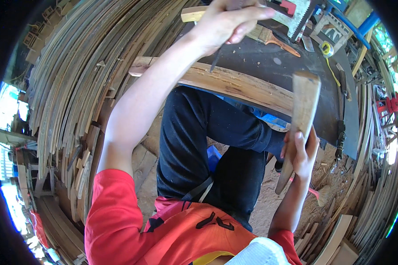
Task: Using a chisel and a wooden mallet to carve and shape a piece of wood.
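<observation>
My left hand (229, 27) is closed around a chisel (215, 61), its thin dark shaft pointing down to the top of a wooden board (247, 89). The chisel's tip meets the board near a rough, chipped patch; most of its handle is hidden by my fingers. The board lies along the near edge of a dark tabletop, in front of my knees. My right hand (301, 152) grips a wooden mallet (306, 95) by its narrow end. The mallet's broad head is raised upright near the board's right end, apart from the chisel.
On the dark tabletop (247, 59) lie a paintbrush (276, 40), a handsaw (298, 20) and a yellow tape measure (327, 49). A blue tubular tool part (362, 28) stands at the far right. Long stacked wood strips (75, 70) fill the left side; more timber (362, 185) leans at right.
</observation>
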`<state>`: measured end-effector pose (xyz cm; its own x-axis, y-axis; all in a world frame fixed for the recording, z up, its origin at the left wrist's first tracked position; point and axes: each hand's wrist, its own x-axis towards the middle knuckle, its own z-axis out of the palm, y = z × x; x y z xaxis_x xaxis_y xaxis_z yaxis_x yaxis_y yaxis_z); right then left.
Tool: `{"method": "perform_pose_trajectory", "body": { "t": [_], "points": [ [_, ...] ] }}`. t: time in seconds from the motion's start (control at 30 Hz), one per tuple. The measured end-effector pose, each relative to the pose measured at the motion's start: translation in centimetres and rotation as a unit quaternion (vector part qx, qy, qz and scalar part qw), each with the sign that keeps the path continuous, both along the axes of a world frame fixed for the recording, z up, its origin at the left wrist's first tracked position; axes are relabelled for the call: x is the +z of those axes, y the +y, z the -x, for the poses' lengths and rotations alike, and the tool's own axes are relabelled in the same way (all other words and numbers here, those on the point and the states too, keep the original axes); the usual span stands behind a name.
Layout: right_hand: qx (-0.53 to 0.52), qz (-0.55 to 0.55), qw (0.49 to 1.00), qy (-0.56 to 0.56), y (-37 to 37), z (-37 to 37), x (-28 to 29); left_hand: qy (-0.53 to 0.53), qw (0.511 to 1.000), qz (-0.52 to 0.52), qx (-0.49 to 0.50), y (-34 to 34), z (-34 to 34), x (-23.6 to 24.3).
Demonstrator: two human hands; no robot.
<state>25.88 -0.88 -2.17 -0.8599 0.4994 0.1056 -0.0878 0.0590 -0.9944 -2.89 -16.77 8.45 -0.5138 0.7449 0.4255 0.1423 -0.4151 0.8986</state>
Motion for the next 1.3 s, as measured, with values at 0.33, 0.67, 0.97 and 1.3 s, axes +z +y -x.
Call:
{"method": "perform_pose_trajectory", "body": {
  "t": [0.33, 0.67, 0.97, 1.3],
  "points": [
    [-0.030, -0.004, 0.999, 0.015, 2.1, -2.5, -0.3, 0.033, 0.993, 0.044, -0.109, 1.8, 0.0, -1.0],
    [-0.021, -0.019, 0.999, 0.019, 1.9, -2.3, 0.5, 0.097, 0.989, 0.074, -0.079, 0.4, -1.2, -0.2],
    [-0.041, -0.054, 0.998, 0.004, 2.2, -2.8, 2.0, 0.106, 0.990, 0.073, -0.060, 0.1, -0.8, -0.5],
    [-0.066, -0.081, 0.991, 0.078, 1.5, -2.8, 5.4, 0.154, 0.981, 0.069, -0.094, -0.7, -2.2, -0.2]
  ]
}}
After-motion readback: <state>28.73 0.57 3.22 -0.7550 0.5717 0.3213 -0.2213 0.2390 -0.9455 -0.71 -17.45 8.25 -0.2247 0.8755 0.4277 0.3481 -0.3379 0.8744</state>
